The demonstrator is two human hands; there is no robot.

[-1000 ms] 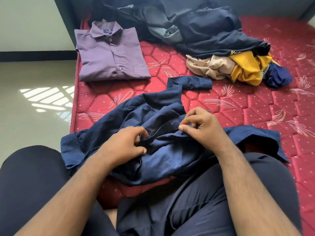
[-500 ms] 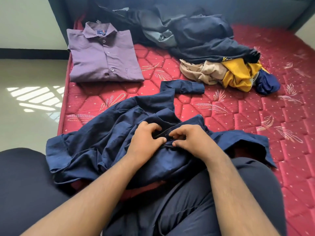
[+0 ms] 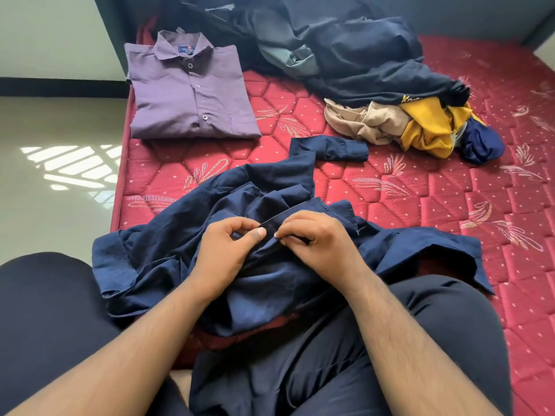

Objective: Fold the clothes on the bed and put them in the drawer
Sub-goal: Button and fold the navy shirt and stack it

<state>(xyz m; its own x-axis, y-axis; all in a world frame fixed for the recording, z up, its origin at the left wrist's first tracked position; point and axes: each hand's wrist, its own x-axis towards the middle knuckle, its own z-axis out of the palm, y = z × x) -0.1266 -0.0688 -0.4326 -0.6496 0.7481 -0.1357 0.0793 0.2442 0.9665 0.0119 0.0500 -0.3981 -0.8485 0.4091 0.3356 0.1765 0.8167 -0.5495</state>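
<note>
Bed (image 3: 450, 205): red quilted mattress, hexagon stitching, pale leaf motifs and dots. Left edge meets a glossy pale floor (image 3: 54, 205) carrying a patch of barred sunlight.

Lying on the mattress:
- Purple shirt (image 3: 189, 94), folded, buttoned, collar toward the far end, near the far left corner.
- Heap of dark clothes (image 3: 354, 52), navy and grey, unfolded, along the far edge.
- Beige garment (image 3: 360, 121) and yellow garment (image 3: 426, 127), crumpled, touching each other, at the heap's near side.
- Navy shirt (image 3: 270, 187), rumpled, at the near edge, one sleeve stretched toward the beige garment.
</note>
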